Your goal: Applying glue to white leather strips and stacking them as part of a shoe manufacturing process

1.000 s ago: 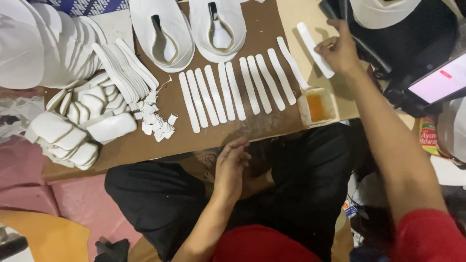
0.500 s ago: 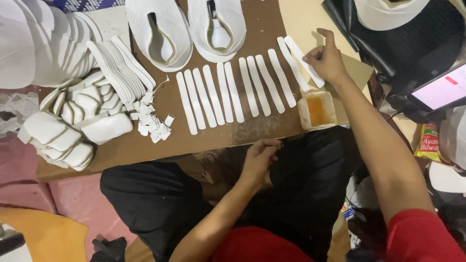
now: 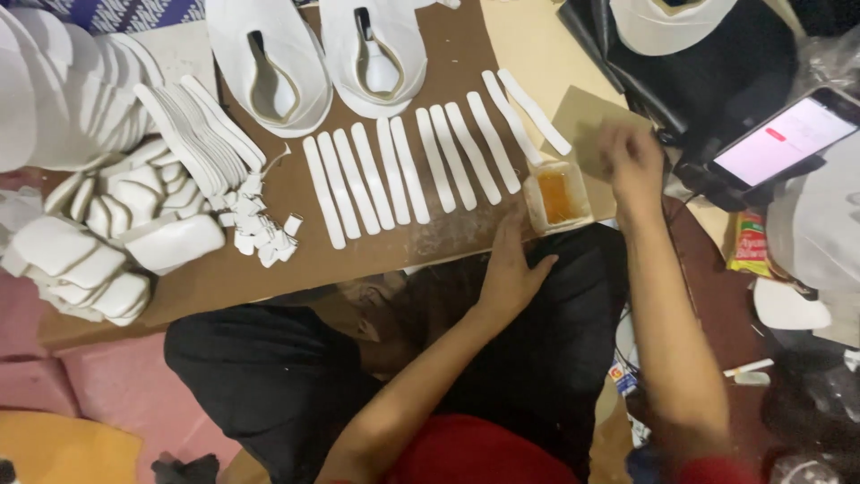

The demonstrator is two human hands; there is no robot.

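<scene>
Phone [image 3: 786,139] far right, screen lit white/pink; red-yellow packet [image 3: 748,244] below it.

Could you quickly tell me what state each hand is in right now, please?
Left hand: open, flat on the brown board's near edge, holding nothing.
Right hand: blurred beside the glue tub; whether it holds anything cannot be told.

Black trousers [image 3: 269,376] are worn over the legs, and a red top [image 3: 466,453] is seen below. Both forearms are left bare; no sleeves are seen.
</scene>
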